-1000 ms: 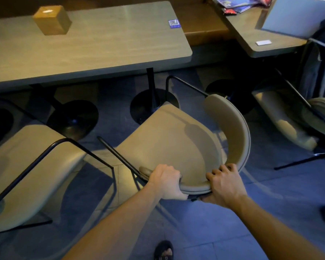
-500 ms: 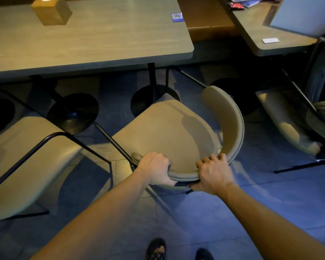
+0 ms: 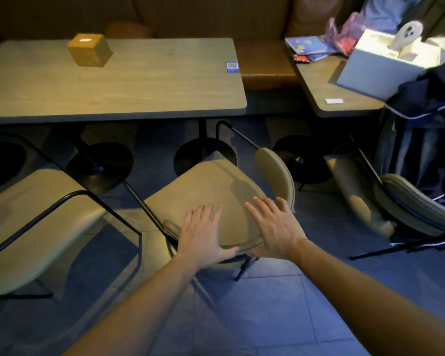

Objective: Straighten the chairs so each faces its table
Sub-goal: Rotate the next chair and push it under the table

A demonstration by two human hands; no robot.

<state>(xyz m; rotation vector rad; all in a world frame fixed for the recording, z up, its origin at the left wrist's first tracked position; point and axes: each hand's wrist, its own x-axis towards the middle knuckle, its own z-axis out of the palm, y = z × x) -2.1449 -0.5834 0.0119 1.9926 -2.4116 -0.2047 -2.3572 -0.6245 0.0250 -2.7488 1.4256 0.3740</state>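
A beige chair [image 3: 206,186] with a thin black frame stands in front of the long wooden table [image 3: 139,86], turned at an angle, its curved back wrapping from the right side round to the near edge. My left hand [image 3: 203,235] and my right hand [image 3: 272,227] lie flat over the near part of that back, fingers spread, gripping nothing. A second beige chair [image 3: 23,214] stands to the left, at the same table. A third chair [image 3: 409,201] stands at the right by a smaller table [image 3: 326,80].
Round black pedestal bases [image 3: 100,165] stand under the long table. On top sits a wooden tissue box [image 3: 89,50]. A brown bench [image 3: 262,60] runs behind. A dark jacket [image 3: 427,119] hangs over the right chair. Books and a white box [image 3: 378,70] crowd the small table. Tiled floor lies near me.
Both hands have let go of the chair's back edge and opened flat above it. The view has tilted up, showing more of the tables and the bench.
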